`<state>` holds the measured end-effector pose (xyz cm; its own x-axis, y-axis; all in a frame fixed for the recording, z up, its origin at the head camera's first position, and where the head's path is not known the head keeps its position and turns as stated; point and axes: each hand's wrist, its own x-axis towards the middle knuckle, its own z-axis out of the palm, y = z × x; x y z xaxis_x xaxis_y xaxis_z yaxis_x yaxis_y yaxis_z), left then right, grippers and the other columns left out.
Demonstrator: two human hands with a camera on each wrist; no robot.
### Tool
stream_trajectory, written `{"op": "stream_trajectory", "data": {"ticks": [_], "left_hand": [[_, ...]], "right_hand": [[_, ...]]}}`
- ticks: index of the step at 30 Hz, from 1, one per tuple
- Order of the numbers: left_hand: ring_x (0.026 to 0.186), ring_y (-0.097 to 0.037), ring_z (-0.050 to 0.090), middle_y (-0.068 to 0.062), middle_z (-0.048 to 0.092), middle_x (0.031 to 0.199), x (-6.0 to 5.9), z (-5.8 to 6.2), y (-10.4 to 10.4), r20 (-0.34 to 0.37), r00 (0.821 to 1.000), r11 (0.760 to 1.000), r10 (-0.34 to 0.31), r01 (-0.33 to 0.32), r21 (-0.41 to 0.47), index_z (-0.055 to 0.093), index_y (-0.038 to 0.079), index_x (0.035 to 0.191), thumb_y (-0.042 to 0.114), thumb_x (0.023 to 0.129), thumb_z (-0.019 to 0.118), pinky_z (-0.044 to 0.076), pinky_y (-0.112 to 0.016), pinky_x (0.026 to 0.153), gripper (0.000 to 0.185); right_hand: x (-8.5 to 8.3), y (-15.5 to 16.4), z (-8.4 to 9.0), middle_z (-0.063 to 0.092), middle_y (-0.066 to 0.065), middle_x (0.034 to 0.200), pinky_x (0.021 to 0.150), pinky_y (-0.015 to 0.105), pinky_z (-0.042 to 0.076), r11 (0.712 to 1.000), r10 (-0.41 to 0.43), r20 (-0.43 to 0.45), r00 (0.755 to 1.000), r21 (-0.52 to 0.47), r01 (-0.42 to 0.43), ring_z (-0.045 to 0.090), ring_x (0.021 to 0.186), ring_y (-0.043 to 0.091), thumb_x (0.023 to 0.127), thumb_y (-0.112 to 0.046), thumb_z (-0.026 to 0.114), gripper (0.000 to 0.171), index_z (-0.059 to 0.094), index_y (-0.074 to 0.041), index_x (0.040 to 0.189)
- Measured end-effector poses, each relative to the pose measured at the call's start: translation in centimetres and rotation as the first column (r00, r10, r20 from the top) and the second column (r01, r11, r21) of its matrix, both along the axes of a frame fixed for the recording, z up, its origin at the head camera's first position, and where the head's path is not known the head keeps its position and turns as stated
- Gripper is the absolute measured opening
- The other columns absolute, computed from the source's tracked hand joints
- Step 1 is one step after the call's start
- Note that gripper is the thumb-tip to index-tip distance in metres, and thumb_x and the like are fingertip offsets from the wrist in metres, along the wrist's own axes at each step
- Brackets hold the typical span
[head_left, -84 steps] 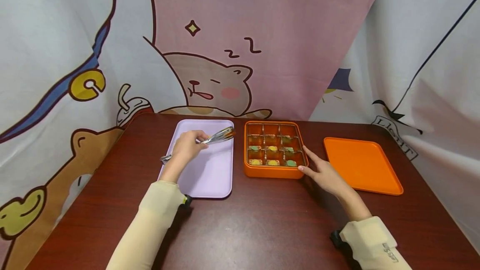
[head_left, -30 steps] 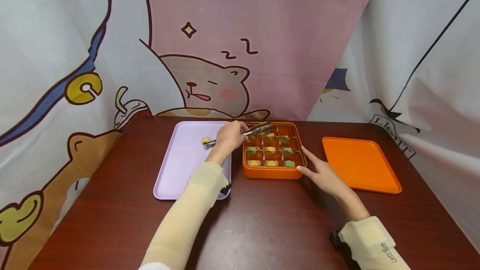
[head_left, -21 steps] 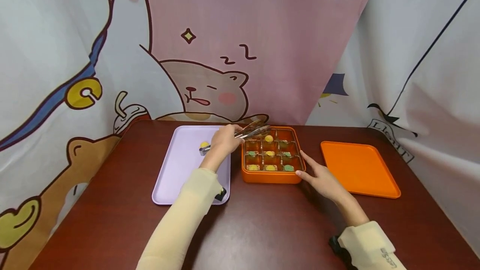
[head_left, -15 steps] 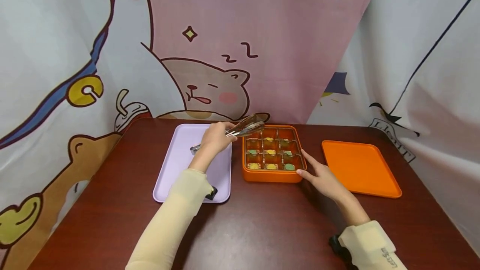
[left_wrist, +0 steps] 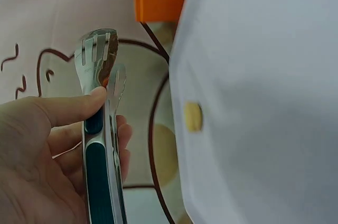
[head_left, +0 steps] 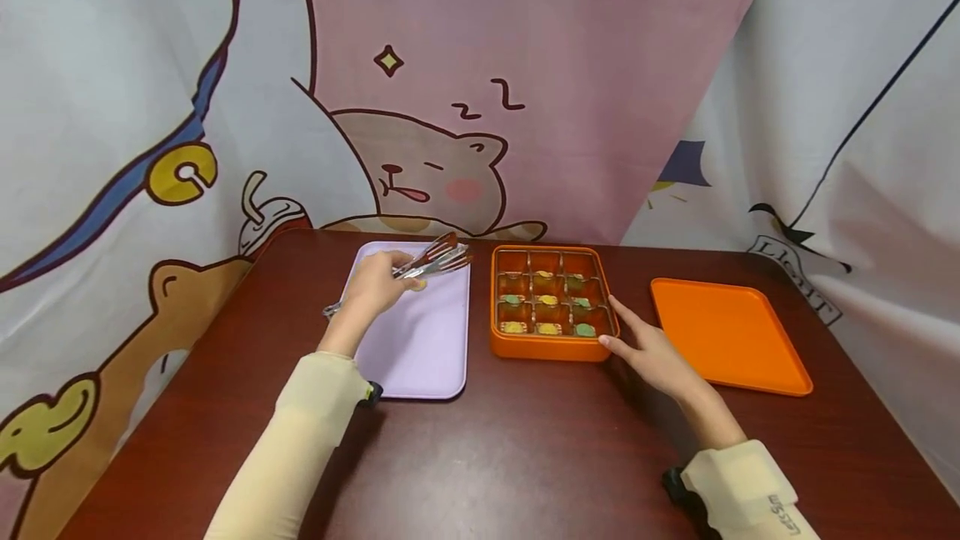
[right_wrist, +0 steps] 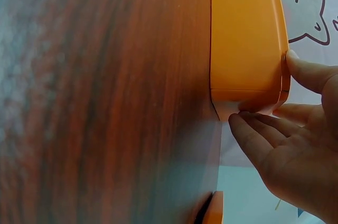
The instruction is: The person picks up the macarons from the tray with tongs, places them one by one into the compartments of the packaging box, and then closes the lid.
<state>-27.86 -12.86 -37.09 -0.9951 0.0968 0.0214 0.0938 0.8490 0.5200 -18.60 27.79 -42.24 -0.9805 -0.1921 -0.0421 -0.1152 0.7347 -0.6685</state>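
Observation:
My left hand (head_left: 375, 283) grips metal tongs (left_wrist: 99, 65) with teal grip panels, thumb on one arm and fingers on the other. The slotted heads stand apart with nothing visible between them, above the lavender tray (head_left: 420, 348). On that tray lies a small round yellow piece (left_wrist: 193, 117), mostly behind my left thumb in the head view. Right of the tray stands an orange box (head_left: 551, 347) with a clear divided insert. Small yellow and green pieces sit in several compartments. My right hand (head_left: 656, 352) touches the box's near right corner, thumb at the front and straight fingers along the side.
An orange flat tray or lid (head_left: 731, 336) lies at the right of the dark wooden table (head_left: 495, 448). Behind the table hangs a cartoon-printed curtain (head_left: 570, 90). A strip of bare table separates the lavender tray from the box.
My left hand carried the tongs right over the box, then back left over the lavender tray. A yellow piece now sits in the back middle compartment. My right hand stayed at the box.

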Motion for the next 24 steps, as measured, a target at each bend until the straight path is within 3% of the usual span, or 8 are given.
{"op": "stream_trajectory", "data": {"ticks": [5, 12, 24], "left_hand": [[0.121, -0.045, 0.059, -0.018, 0.061, 0.138, 0.3, -0.8, -1.9, 0.037, 0.998, 0.999, 0.043, -0.042, -0.028, 0.062, 0.013, 0.136, 0.029, 0.090, 0.073, 0.047, -0.056, 0.097, 0.050], [0.112, -0.048, 0.062, -0.023, 0.063, 0.132, 0.5, -1.9, -3.6, 0.018, 0.997, 0.996, 0.072, -0.071, -0.046, 0.064, 0.012, 0.133, 0.028, 0.088, 0.074, 0.048, -0.057, 0.091, 0.049], [0.114, -0.045, 0.061, -0.021, 0.064, 0.131, 0.1, -3.7, -5.4, 0.087, 0.991, 0.994, 0.097, -0.091, -0.067, 0.064, 0.009, 0.132, 0.026, 0.088, 0.074, 0.047, -0.056, 0.094, 0.048]], "right_hand": [[-0.1, 0.1, 0.0, 0.023, 0.030, 0.160, 0.111, 0.071, 0.026, 1.000, 0.006, -0.002, 1.000, 0.010, -0.006, 0.028, 0.143, 0.053, 0.103, -0.034, 0.053, 0.074, 0.014, -0.006, 0.160], [-0.1, 0.1, 0.0, 0.025, 0.031, 0.159, 0.111, 0.070, 0.026, 1.000, 0.005, -0.005, 1.000, 0.010, -0.005, 0.030, 0.143, 0.053, 0.103, -0.035, 0.053, 0.075, 0.014, -0.006, 0.160], [0.0, 0.1, 0.0, 0.025, 0.031, 0.160, 0.111, 0.070, 0.026, 1.000, 0.006, -0.001, 1.000, 0.005, -0.006, 0.030, 0.143, 0.052, 0.103, -0.034, 0.053, 0.075, 0.013, -0.005, 0.160]]}}
